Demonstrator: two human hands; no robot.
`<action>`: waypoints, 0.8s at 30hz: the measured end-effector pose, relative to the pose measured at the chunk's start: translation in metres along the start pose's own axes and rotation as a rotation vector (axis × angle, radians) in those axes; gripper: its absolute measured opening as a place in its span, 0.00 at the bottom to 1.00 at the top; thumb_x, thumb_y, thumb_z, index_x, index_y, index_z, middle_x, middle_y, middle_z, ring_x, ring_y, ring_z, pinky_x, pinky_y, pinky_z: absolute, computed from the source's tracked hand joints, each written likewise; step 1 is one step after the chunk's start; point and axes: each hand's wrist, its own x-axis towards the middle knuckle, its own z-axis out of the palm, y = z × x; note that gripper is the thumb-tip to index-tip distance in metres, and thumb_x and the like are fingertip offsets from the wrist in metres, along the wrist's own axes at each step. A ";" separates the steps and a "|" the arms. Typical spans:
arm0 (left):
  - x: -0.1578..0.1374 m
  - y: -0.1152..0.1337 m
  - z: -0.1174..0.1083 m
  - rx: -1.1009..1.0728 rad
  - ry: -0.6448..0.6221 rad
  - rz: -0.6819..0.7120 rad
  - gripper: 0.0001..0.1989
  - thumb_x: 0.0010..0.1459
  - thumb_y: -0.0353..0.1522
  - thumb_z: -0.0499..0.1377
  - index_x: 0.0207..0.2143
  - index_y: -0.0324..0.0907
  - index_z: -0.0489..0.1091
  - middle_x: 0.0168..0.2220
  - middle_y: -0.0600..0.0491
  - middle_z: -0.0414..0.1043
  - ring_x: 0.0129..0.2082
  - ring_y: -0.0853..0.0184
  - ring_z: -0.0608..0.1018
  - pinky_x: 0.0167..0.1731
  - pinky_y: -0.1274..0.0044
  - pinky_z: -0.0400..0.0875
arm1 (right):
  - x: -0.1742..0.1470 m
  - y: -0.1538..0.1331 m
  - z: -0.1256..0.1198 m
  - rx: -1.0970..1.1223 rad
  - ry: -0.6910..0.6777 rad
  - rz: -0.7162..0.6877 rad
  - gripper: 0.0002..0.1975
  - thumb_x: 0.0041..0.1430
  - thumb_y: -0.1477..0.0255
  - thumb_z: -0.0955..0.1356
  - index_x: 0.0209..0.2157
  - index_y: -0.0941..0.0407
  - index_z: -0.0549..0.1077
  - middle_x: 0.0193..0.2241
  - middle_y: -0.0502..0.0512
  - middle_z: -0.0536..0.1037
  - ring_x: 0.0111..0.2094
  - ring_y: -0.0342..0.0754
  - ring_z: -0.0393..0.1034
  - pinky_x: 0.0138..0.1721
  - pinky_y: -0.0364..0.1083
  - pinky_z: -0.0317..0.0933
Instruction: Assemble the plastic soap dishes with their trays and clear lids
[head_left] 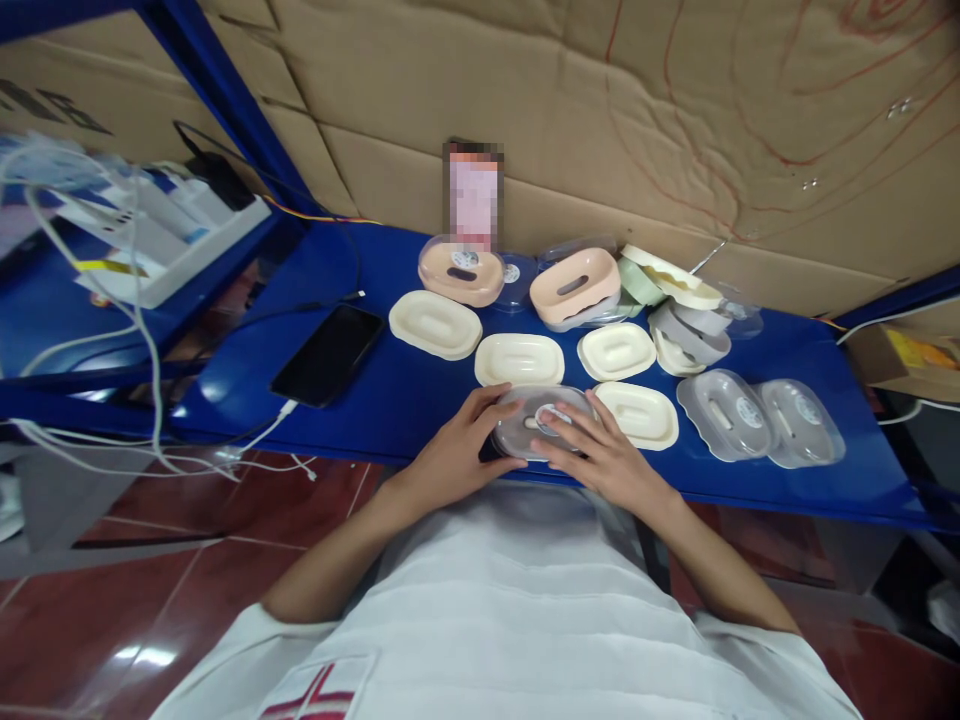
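A grey soap dish (517,428) with a clear lid and a round sticker lies at the table's front edge, between my two hands. My left hand (469,440) grips its left end, thumb at the near side and fingers at the far side. Spread over the lid's right part are the fingers of my right hand (600,450), touching the top. Just beyond are cream soap dish trays: one (519,358) directly behind the lid, another (641,415) beside my right hand, and one (617,352) farther back.
Two lidded grey soap dishes (727,415) sit at the right. Peach dishes (576,288), clear lids and stacked pieces line the back, near a propped, blurred phone-like screen (474,195). A black phone (328,355) with a white cable lies left on the blue table (420,400). Cardboard (420,90) stands behind.
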 end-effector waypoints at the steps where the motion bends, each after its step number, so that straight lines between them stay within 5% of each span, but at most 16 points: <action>1: 0.000 0.000 0.000 -0.003 0.003 -0.007 0.35 0.67 0.44 0.70 0.70 0.51 0.62 0.71 0.41 0.61 0.71 0.48 0.72 0.65 0.55 0.78 | 0.000 0.001 0.000 0.023 0.005 0.020 0.30 0.74 0.73 0.71 0.73 0.44 0.66 0.72 0.57 0.70 0.77 0.58 0.56 0.77 0.72 0.49; 6: 0.001 0.001 0.000 -0.036 -0.006 -0.043 0.37 0.65 0.44 0.72 0.70 0.53 0.61 0.70 0.42 0.63 0.71 0.48 0.72 0.65 0.54 0.78 | 0.000 0.005 -0.001 0.155 0.015 0.148 0.39 0.69 0.66 0.75 0.76 0.49 0.61 0.77 0.65 0.59 0.81 0.66 0.42 0.74 0.70 0.60; 10: -0.001 0.002 0.001 -0.041 -0.008 -0.034 0.42 0.65 0.44 0.72 0.74 0.56 0.55 0.74 0.42 0.59 0.73 0.47 0.69 0.68 0.53 0.75 | 0.001 0.006 -0.009 0.155 0.066 0.096 0.45 0.68 0.68 0.76 0.79 0.47 0.56 0.77 0.62 0.60 0.80 0.65 0.48 0.74 0.67 0.61; 14: -0.002 0.004 0.000 0.025 0.036 0.047 0.48 0.66 0.45 0.71 0.78 0.57 0.47 0.79 0.40 0.48 0.77 0.45 0.63 0.71 0.51 0.69 | -0.024 0.023 -0.044 -0.025 0.304 0.210 0.44 0.65 0.66 0.78 0.77 0.43 0.60 0.74 0.61 0.67 0.76 0.68 0.58 0.72 0.70 0.62; 18: -0.001 0.006 -0.001 0.157 0.071 0.062 0.38 0.73 0.39 0.64 0.78 0.53 0.51 0.78 0.41 0.52 0.77 0.49 0.62 0.74 0.54 0.66 | -0.109 0.084 -0.091 -0.481 0.648 0.583 0.41 0.62 0.53 0.79 0.72 0.50 0.71 0.68 0.71 0.73 0.69 0.72 0.69 0.67 0.69 0.66; 21: 0.001 0.007 0.002 0.277 0.062 0.103 0.32 0.74 0.38 0.62 0.75 0.47 0.58 0.78 0.39 0.55 0.78 0.48 0.61 0.74 0.51 0.63 | -0.192 0.146 -0.110 -0.738 0.694 1.014 0.45 0.59 0.41 0.75 0.63 0.63 0.79 0.59 0.82 0.79 0.62 0.77 0.75 0.60 0.70 0.68; 24: 0.003 0.008 0.004 0.372 0.030 0.105 0.28 0.75 0.38 0.60 0.73 0.44 0.61 0.78 0.37 0.55 0.77 0.46 0.61 0.74 0.48 0.60 | -0.251 0.193 -0.109 -0.768 0.603 1.443 0.47 0.59 0.39 0.72 0.58 0.69 0.82 0.50 0.87 0.81 0.57 0.80 0.78 0.54 0.71 0.69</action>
